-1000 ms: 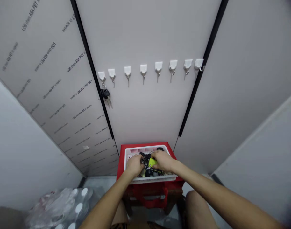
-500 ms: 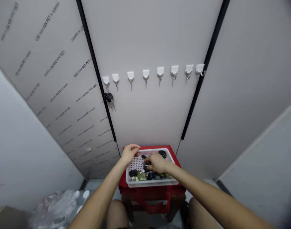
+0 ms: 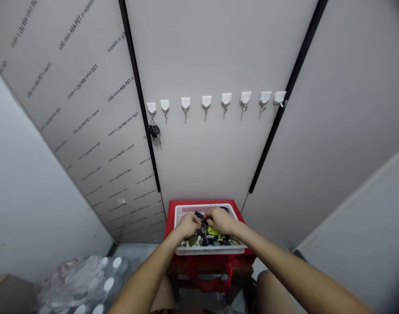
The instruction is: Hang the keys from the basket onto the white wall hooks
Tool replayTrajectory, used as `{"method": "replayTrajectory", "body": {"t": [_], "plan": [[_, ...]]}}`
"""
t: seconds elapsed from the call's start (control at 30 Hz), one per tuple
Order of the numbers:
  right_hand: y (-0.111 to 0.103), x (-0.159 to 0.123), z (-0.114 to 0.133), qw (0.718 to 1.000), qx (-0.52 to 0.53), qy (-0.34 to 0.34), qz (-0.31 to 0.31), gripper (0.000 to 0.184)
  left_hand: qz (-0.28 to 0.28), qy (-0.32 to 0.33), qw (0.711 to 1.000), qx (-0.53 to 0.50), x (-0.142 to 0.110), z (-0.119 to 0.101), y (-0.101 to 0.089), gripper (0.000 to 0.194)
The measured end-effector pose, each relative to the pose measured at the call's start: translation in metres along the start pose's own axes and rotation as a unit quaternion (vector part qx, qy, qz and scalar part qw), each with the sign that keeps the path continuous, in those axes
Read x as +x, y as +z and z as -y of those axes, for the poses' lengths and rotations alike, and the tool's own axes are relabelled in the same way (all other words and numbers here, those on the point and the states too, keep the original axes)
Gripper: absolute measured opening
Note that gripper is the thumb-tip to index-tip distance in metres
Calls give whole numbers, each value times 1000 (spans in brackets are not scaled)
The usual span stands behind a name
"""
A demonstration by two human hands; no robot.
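Observation:
Both hands are inside a white plastic basket [image 3: 210,250] of mixed keys. My left hand [image 3: 189,225] is closed at the left, its fingertips pinched on a bunch of keys [image 3: 204,230] that shows between the hands. From the right, my right hand [image 3: 219,220] also has its fingers curled onto the upper part of that bunch. What exactly each fingertip grips is partly hidden. A yellow-green key piece [image 3: 214,231] lies below my right hand. Dark and brass-coloured keys fill the front of the basket.
A row of several white hooks [image 3: 206,101] is on the wall panel, and black-headed keys [image 3: 155,131] hang from the leftmost. Under the basket is a red cloth [image 3: 171,218] on a wooden stool [image 3: 173,279]. Plastic-wrapped bottles [image 3: 109,283] stand at lower left.
My left hand has moved from the basket's left rim down and right, into the basket beside my right hand. My right hand has shifted slightly right, and the yellow-green piece now shows.

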State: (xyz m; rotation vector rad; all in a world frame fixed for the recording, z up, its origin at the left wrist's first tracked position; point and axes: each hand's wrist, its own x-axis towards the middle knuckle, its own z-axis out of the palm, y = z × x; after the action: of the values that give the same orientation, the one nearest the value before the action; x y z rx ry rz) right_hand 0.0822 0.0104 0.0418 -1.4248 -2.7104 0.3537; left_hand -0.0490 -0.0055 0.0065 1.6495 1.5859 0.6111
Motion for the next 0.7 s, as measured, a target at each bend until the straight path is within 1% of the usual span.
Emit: {"method": "replayTrajectory", "body": {"t": [0.1,0.2,0.3,0.4,0.47,0.53,0.63,0.7], "plan": [[-1,-1,-1,997,57,-51,-19,27,-15,12,1000,-21,0,-6,-17,9],[-4,0,2,983,162,-84,-28,29,-26,37,997,-57,-2,-17,-35,7],[-11,3,6,955,286,-80,-25,25,-27,68,989,-130,-4,-29,-52,4],[-19,8,12,930,359,-67,-32,22,-13,82,979,-189,-5,-40,-65,3],[-26,11,16,923,374,-67,-51,25,-5,88,974,-207,-6,-47,-73,4],[-34,13,20,924,366,-73,-88,25,-8,95,972,-216,-8,-54,-81,4],[-48,17,26,922,344,-86,-153,20,-33,109,969,-218,-10,-64,-92,5],[-60,22,30,916,353,-89,-169,19,-56,123,965,-226,-10,-72,-101,6]]}}
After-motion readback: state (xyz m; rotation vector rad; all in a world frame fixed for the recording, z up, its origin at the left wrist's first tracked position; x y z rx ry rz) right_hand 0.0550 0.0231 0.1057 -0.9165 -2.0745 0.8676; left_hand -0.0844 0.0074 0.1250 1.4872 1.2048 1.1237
